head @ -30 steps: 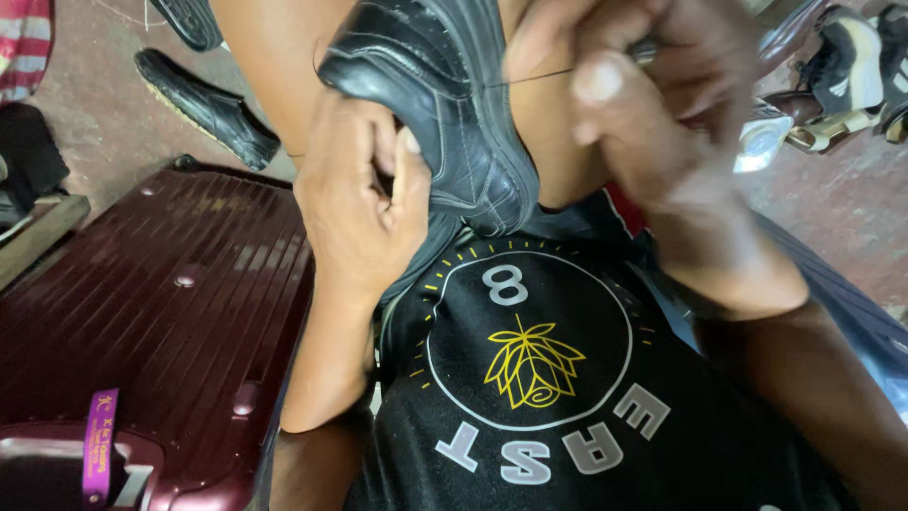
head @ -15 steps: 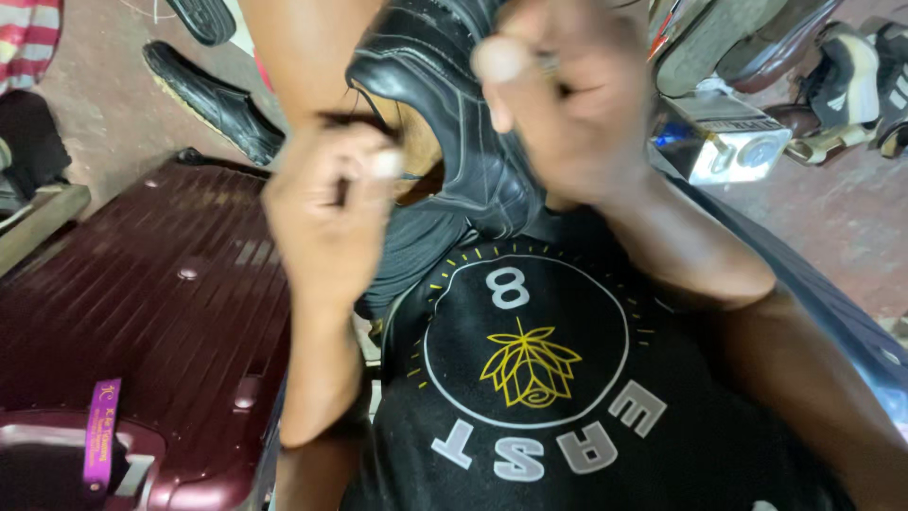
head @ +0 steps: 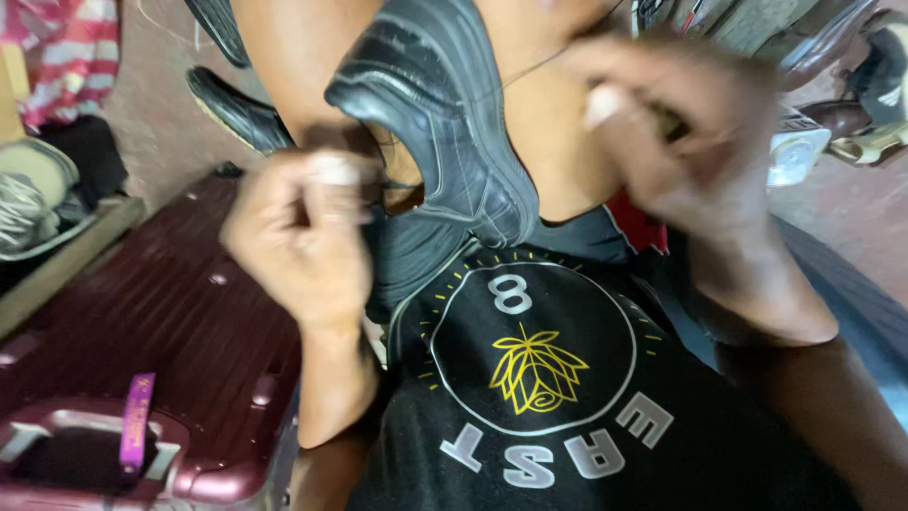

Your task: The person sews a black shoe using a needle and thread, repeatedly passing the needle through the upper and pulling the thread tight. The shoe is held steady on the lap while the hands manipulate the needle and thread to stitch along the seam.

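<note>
A worn black leather shoe (head: 445, 123) is wedged sole-up between my bare knees, above my black printed shirt (head: 549, 378). My left hand (head: 303, 237) is a closed fist just left of the shoe's opening, and a short dark thread seems to run from it to the shoe. My right hand (head: 681, 142) is blurred, to the right of the shoe and a little above it. Its fingers pinch a thin thread (head: 553, 61) that stretches back to the shoe.
A maroon hard-shell suitcase (head: 170, 322) with a purple tag lies at my left. Another black shoe (head: 236, 109) lies on the floor behind it. More shoes (head: 870, 85) and a small white container (head: 794, 151) sit at the upper right. Striped cloth (head: 66, 57) is at the upper left.
My left hand let go of the shoe's side and drew away to the left as a fist. My right hand swung across the shoe and out to the right, pulling the thread.
</note>
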The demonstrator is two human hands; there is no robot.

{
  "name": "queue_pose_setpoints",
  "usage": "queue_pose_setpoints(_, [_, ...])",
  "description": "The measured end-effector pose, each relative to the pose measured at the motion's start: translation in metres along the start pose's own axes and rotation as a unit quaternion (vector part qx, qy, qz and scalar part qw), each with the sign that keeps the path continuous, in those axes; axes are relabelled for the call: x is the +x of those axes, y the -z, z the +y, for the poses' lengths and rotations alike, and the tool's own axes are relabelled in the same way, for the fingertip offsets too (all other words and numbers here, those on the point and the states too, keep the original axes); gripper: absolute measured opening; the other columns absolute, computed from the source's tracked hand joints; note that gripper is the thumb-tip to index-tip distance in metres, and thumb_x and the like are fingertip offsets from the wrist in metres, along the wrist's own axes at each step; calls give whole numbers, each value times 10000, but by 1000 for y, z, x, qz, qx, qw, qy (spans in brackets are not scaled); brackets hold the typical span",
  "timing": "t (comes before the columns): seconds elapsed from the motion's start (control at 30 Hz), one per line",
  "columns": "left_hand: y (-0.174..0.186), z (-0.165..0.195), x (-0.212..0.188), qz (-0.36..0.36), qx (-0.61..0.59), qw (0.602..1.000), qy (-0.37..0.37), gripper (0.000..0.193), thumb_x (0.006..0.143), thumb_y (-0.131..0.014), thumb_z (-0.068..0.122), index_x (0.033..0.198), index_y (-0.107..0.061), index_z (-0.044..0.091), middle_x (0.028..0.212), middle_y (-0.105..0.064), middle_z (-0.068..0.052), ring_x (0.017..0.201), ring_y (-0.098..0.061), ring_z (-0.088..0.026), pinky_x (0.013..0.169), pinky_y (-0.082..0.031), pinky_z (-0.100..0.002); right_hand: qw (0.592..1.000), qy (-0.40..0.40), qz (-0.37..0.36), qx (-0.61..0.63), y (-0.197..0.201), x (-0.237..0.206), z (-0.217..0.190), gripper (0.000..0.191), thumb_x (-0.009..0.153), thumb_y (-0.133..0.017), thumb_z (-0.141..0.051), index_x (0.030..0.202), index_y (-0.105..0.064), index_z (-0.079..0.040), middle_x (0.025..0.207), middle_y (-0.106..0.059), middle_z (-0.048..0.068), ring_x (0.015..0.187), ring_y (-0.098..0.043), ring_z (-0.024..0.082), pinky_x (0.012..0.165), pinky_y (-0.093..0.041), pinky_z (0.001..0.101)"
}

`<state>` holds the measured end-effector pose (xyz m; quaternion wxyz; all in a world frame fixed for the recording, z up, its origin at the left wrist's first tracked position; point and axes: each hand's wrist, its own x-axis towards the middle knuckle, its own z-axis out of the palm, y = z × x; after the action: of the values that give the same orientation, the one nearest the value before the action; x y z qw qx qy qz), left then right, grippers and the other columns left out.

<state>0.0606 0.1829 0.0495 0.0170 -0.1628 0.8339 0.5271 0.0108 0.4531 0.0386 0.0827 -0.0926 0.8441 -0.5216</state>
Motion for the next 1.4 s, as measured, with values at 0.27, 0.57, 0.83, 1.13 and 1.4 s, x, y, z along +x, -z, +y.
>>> queue_pose_setpoints(0.27, [-48,-3,18,-86,-196,974,78,137,1060,-766,47,954,-689,10,738,-550,72,645,-419,2,610,-299,-181,993,107,-49,-7,-9,6,13,205,1033,-664,60,1219,-716,-9,1022,-726,123,856,-702,203,754,-554,296])
queue_pose_setpoints(0.57, [-54,-17,23,-84,-174,971,140,78,1009,-734,110,1016,-709,36,727,-583,62,573,-422,-7,522,-307,-201,992,104,-72,14,-5,18,29,244,964,-673,69,1195,-733,20,994,-739,156,773,-699,212,678,-546,317])
queue_pose_setpoints(0.83, [-60,-19,23,-74,-195,966,153,123,1004,-764,141,1053,-710,44,751,-601,52,570,-439,-13,503,-339,-197,992,96,-86,19,0,23,34,270,912,-673,72,1169,-739,21,960,-748,147,738,-714,200,623,-550,312])
queue_pose_setpoints(1.13, [-57,-13,24,-84,-168,975,122,84,1009,-769,95,1013,-710,35,718,-597,54,565,-465,-14,527,-358,-200,988,126,-88,-18,2,27,22,260,969,-680,45,1224,-719,7,1049,-737,137,736,-701,180,630,-567,300])
queue_pose_setpoints(1.4, [-55,-5,22,-87,-152,980,99,88,1012,-789,8,979,-708,17,695,-549,87,601,-435,10,555,-323,-182,941,194,-145,-237,15,46,-1,253,877,-764,-134,1120,-813,-81,856,-736,54,494,-608,169,410,-438,314])
